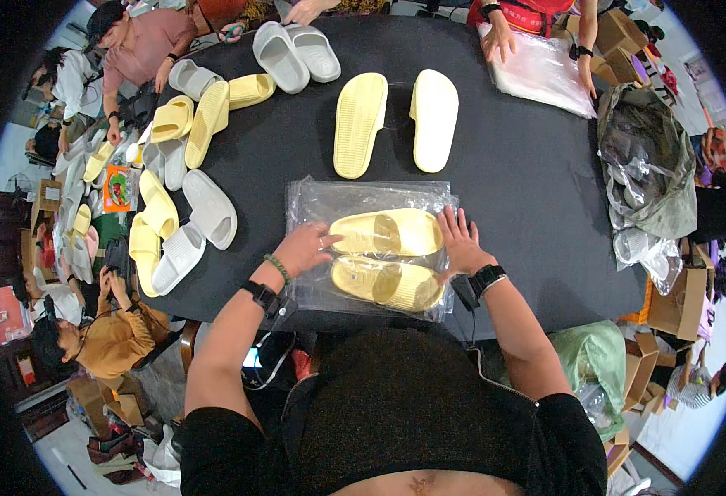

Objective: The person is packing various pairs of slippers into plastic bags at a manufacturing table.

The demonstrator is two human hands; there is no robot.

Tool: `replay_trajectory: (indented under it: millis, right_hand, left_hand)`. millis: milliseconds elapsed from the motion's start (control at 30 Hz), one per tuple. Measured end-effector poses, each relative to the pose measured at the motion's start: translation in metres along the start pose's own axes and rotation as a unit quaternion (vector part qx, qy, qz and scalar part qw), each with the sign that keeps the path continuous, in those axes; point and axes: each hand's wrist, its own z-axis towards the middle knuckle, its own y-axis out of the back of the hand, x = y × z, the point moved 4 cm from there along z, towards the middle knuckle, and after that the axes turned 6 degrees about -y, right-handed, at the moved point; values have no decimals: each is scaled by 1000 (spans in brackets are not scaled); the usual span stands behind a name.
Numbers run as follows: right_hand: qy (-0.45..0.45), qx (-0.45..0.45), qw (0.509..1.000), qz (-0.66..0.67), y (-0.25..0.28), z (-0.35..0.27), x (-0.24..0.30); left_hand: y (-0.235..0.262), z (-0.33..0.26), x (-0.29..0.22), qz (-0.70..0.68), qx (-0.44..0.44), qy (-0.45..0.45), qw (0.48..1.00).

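Observation:
A pair of yellow slide slippers lies side by side in a clear plastic bag (309,289) in front of me, on a stack of similar bags. The upper slipper (416,231) and the lower slipper (346,277) both point sideways. My left hand (303,248) rests at their left ends, fingers stretched out and touching the plastic. At the right ends lies my right hand (460,242), flat with its fingers spread. Beyond the bag sit two more yellow slippers, one sole up (360,124) and another paler one (435,120).
Grey slippers (210,208) and yellow slippers (159,204) pile up along the left of the black table (536,182). A grey pair (297,56) lies at the far edge. Another person's hands hold a stack of clear bags (536,74) at far right. A dark sack (652,165) stands at the right edge.

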Motion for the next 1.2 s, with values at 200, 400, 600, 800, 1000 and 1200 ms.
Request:
replay_trajectory:
  millis: [200,400,600,800,1000,1200]
  right_hand:
    - [-7,17,1000,-13,-1,5,0]
    - [-19,5,1000,-8,-4,10,2]
    - [-20,16,1000,-9,0,3,1]
    - [-20,4,1000,-22,-3,3,2]
    - [-18,1,999,-30,-5,4,0]
    - [-15,1,999,-33,-7,2,2]
  left_hand:
    - [6,43,-48,116,22,-318,941]
    - [-38,93,-78,41,-50,-317,946]
    - [-52,88,-86,14,-149,-231,961]
    - [-44,28,-23,149,-141,-73,976]
    - [-31,12,-50,19,-233,-99,967]
    - [-48,62,-68,-18,-164,-78,983]
